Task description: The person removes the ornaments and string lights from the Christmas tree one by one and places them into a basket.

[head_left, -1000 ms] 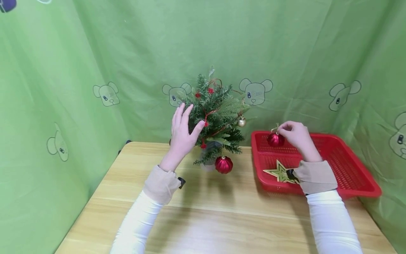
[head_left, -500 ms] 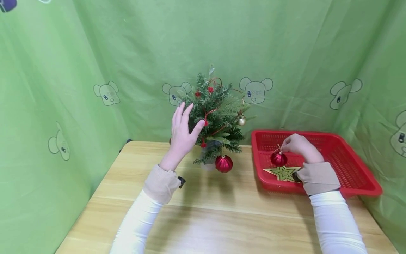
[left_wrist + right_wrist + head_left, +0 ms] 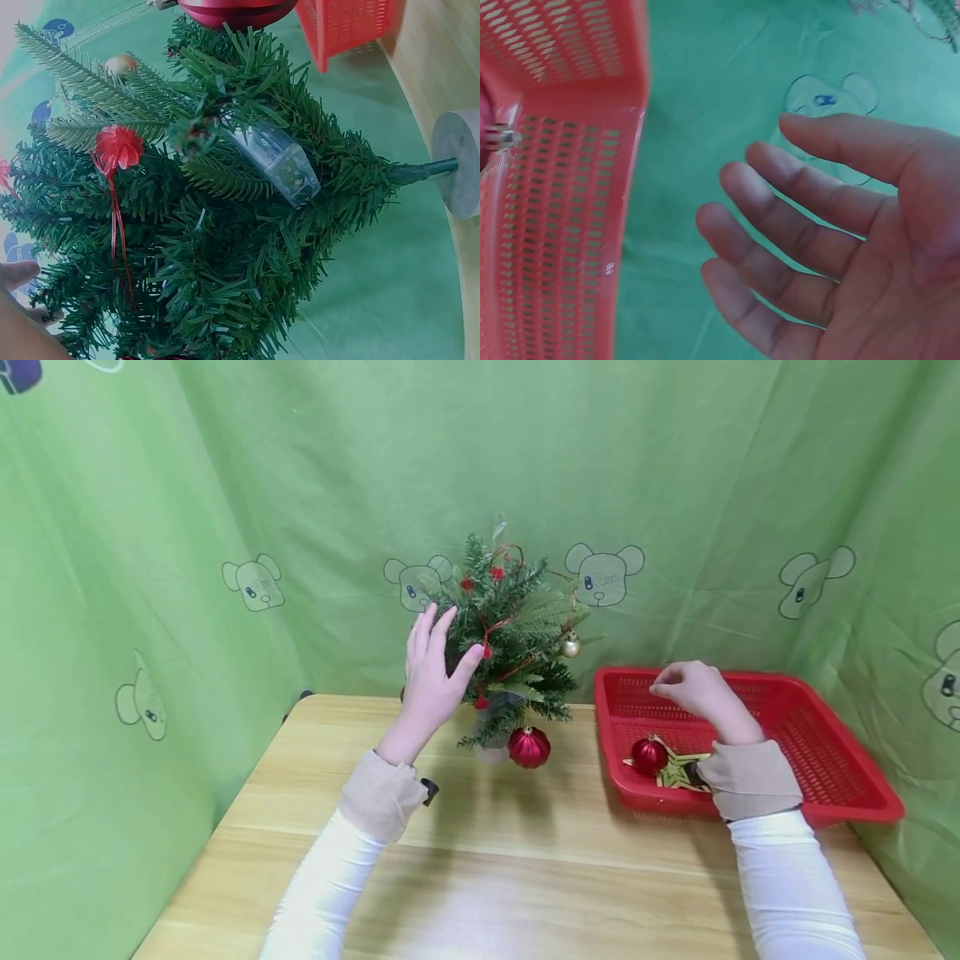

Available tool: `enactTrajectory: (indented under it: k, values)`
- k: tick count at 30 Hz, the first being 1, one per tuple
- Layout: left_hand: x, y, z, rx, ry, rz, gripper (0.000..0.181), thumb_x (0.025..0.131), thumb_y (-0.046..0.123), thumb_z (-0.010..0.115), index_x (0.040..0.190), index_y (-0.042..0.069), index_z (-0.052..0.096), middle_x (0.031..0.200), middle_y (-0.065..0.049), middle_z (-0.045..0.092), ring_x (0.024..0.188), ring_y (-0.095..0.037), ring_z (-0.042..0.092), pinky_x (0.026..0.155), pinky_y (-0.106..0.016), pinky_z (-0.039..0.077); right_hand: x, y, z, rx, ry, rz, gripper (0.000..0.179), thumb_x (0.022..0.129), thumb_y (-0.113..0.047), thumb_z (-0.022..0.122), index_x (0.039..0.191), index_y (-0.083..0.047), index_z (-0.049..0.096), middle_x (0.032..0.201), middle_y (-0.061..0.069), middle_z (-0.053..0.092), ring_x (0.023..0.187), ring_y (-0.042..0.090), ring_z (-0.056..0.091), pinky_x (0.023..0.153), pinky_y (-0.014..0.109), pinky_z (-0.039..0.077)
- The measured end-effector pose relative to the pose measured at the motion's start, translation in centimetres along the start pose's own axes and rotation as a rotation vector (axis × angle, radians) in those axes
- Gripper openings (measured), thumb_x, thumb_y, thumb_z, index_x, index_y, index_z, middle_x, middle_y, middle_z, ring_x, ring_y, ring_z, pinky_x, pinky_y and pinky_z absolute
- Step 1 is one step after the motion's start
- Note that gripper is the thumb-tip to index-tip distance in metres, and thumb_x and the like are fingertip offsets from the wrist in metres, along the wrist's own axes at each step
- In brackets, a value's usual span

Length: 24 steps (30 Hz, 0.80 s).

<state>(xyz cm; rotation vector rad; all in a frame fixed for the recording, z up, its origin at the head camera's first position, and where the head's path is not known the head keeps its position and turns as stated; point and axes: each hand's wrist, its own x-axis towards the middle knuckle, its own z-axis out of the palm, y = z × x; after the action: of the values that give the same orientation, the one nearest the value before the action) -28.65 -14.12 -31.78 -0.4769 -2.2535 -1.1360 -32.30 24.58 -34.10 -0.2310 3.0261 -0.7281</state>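
Right grip [image 3: 697,693] above one red basket [image 3: 806,727]

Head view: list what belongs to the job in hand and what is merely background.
Likely part of the job: small tree, hanging red ball, small gold ball, red basket, loose red ball in the basket, gold star.

Merely background: wooden table, green curtain.

No text we can read.
On the curtain [image 3: 480,452] beyond the worktop's [image 3: 540,893] far edge, one bear print [image 3: 602,583] carries faint marks, perhaps letters, too blurred for us.
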Motion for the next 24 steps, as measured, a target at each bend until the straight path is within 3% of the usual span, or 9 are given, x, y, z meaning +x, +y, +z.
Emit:
enactTrajectory:
  k: [5,11,15,17,21,24]
  values:
    - [0.0,-0.1,0.1,-0.002,0.008,-0.001,0.095,0.084,0.084,0.029,0.151,0.015,0.034,0.163,-0.013,0.017,0.151,-0.034,0.007,0.117,-0.068,0.010,-0.4,-1.8,-0.2,0.040,0.136,-0.019,0.029,0.093,-0.021,0.061,0.108,0.004,0.065,0.108,0.028,0.065,0.099,0.041,0.059,0.081,0.052,0.049]
    - [0.0,-0.2,0.2,-0.003,0.011,0.000,0.096,0.084,0.084,0.029,0.151,0.015,0.035,0.163,-0.013,0.017,0.151,-0.034,0.008,0.116,-0.068,0.011,-1.1,-4.2,-0.4,0.103,0.419,-0.051,0.027,0.095,-0.022,0.058,0.105,0.002,0.067,0.101,0.025,0.069,0.089,0.034,0.063,0.077,0.044,0.047]
    - [0.0,-0.2,0.2,0.004,0.011,0.000,0.096,0.084,0.084,0.029,0.151,0.015,0.035,0.163,-0.014,0.016,0.151,-0.034,0.008,0.116,-0.068,0.010,-1.1,-5.8,-0.1,0.210,0.637,-0.084,0.026,0.095,-0.024,0.060,0.101,-0.001,0.071,0.095,0.018,0.071,0.077,0.004,0.058,0.072,0.022,0.043]
    - [0.0,-0.2,0.2,0.010,0.009,-0.002,0.096,0.084,0.084,0.028,0.151,0.016,0.034,0.163,-0.013,0.016,0.151,-0.034,0.007,0.117,-0.068,0.010,-1.0,-6.6,0.2,0.284,0.720,-0.116,0.025,0.094,-0.025,0.063,0.100,-0.003,0.072,0.090,0.009,0.071,0.074,-0.009,0.051,0.068,0.012,0.041]
    - [-0.1,-0.1,0.1,0.011,0.008,-0.005,0.095,0.084,0.084,0.028,0.151,0.016,0.034,0.163,-0.013,0.016,0.151,-0.034,0.007,0.117,-0.067,0.010,-0.7,-8.1,0.6,0.425,0.785,-0.207,0.023,0.092,-0.024,0.067,0.100,-0.004,0.072,0.085,-0.017,0.067,0.075,-0.014,0.053,0.067,0.005,0.044]
    - [-0.1,0.0,0.1,0.004,0.006,-0.004,0.095,0.084,0.084,0.029,0.151,0.015,0.034,0.163,-0.013,0.016,0.151,-0.034,0.007,0.117,-0.067,0.010,-0.7,-9.1,1.0,0.469,0.763,-0.272,0.022,0.091,-0.022,0.068,0.103,-0.003,0.072,0.090,-0.015,0.069,0.076,-0.009,0.056,0.069,0.006,0.046]
